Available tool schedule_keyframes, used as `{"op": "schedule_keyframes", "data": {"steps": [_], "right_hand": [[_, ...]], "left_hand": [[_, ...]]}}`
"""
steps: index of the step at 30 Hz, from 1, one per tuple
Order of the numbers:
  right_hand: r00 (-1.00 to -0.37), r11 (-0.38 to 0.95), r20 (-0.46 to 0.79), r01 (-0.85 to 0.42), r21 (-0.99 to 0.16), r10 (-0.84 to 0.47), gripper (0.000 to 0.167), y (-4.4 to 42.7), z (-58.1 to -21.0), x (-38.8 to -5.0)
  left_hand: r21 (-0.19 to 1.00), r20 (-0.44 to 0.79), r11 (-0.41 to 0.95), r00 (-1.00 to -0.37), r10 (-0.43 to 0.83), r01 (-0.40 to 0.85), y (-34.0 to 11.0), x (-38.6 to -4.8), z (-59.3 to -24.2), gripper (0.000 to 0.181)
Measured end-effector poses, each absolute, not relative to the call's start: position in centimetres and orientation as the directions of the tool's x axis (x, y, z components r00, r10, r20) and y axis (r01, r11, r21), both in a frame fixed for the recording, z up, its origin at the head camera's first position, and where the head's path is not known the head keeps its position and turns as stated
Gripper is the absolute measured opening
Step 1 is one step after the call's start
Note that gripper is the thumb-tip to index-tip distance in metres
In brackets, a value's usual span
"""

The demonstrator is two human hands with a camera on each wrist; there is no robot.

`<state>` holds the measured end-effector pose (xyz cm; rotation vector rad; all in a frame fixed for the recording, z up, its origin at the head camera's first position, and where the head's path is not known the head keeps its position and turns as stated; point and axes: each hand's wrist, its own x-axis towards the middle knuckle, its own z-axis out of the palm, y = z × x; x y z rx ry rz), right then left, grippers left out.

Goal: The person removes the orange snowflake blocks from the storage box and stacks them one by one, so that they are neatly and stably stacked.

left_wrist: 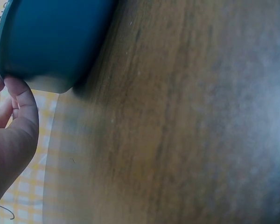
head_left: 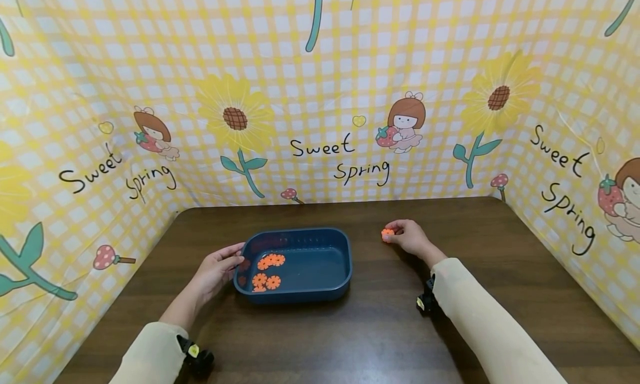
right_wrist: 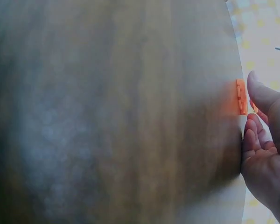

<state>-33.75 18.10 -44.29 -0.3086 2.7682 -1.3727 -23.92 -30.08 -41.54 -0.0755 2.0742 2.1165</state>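
Note:
A dark blue rectangular container (head_left: 300,296) rests on the brown table, with several orange flower-shaped pieces (head_left: 273,283) lying in its left part. My left hand (head_left: 212,275) grips the container's left rim between thumb and fingers; in the left wrist view the thumb of this hand (left_wrist: 16,135) lies against the container wall (left_wrist: 51,42). To the right of the container, my right hand (head_left: 412,239) pinches another orange piece (head_left: 387,235) low over the table. The right wrist view shows that piece (right_wrist: 241,97) edge-on at the fingertips of the hand (right_wrist: 270,140).
The brown wooden table (head_left: 310,339) extends around the container. Yellow-and-white checked cloth (head_left: 320,84) with flowers, figures and lettering hangs behind the table and along both sides.

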Motion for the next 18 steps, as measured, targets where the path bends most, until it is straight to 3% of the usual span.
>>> {"op": "schedule_keyframes", "data": {"steps": [18], "right_hand": [[-0.979,0.626,0.055,-0.169,-0.761,-0.197,0.033,17.99,-44.29,-33.79]], "left_hand": [[0.985,-0.167,-0.021,-0.982,0.087,-0.170,-30.09,-24.03,-41.58,0.054]]}}
